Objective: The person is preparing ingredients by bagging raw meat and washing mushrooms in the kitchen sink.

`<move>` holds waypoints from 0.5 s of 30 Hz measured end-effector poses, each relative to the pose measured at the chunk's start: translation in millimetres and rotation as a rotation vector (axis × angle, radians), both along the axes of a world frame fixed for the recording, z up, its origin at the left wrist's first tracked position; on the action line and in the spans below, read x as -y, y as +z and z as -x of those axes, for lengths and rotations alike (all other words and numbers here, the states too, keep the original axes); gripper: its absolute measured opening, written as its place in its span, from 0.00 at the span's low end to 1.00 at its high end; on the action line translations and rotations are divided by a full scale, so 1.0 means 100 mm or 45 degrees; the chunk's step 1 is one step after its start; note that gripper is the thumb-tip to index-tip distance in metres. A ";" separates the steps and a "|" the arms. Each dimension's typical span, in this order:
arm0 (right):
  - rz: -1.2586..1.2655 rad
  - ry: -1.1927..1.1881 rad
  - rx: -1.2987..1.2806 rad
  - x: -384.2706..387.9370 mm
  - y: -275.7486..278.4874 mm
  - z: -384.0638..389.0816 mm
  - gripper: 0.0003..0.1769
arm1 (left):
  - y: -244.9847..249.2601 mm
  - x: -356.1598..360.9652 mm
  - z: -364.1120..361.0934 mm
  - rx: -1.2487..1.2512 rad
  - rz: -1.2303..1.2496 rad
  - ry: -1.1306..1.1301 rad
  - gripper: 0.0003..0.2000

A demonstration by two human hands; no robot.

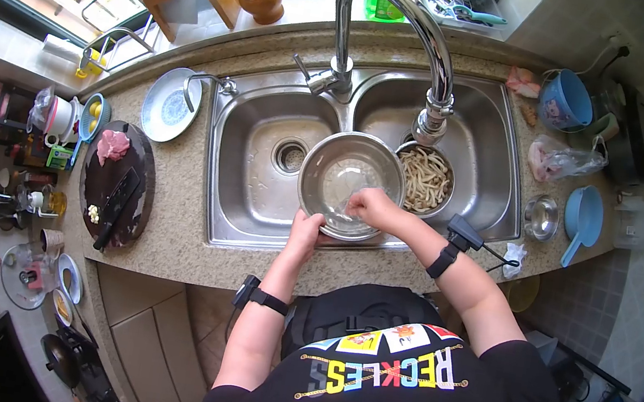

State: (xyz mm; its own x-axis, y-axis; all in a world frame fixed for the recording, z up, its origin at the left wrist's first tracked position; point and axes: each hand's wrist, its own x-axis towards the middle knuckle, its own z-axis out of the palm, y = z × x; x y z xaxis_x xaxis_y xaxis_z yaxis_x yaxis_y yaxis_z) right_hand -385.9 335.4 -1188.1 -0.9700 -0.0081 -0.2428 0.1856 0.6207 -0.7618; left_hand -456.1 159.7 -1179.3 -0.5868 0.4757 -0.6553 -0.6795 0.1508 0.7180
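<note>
A stainless steel bowl (314, 173) is over the divider of the double sink (254, 128), tilted slightly towards me. My left hand (304, 232) grips its near rim from the lower left. Inside the bowl, my right hand (372, 208) has its fingers curled together near the right wall; whatever they hold, if anything, is hidden. Clear liquid seems to cover the bowl's bottom. Just right of it, a second metal bowl full of pale, long-stemmed mushrooms (425, 179) stands in the right basin, below the chrome faucet (432, 118).
On the left counter, a round dark cutting board (141, 199) bears raw meat (112, 146), a cleaver (119, 200) and chopped garlic. Behind it lies a white plate (172, 104). To the right are a small metal bowl (541, 217), a blue ladle-like scoop (583, 217) and a plastic bag (565, 160).
</note>
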 end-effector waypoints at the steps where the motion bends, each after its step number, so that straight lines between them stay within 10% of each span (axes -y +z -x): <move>1: 0.161 -0.127 -0.035 0.02 0.05 0.04 0.06 | 0.01 0.00 0.00 0.005 -0.016 0.006 0.12; 7: 0.488 -0.637 -0.125 0.03 0.16 0.48 0.09 | -0.05 0.03 -0.01 -0.032 0.016 0.037 0.12; 15: 0.106 -0.640 -0.030 0.18 0.04 0.93 0.10 | -0.02 0.02 -0.02 -0.028 0.036 0.027 0.13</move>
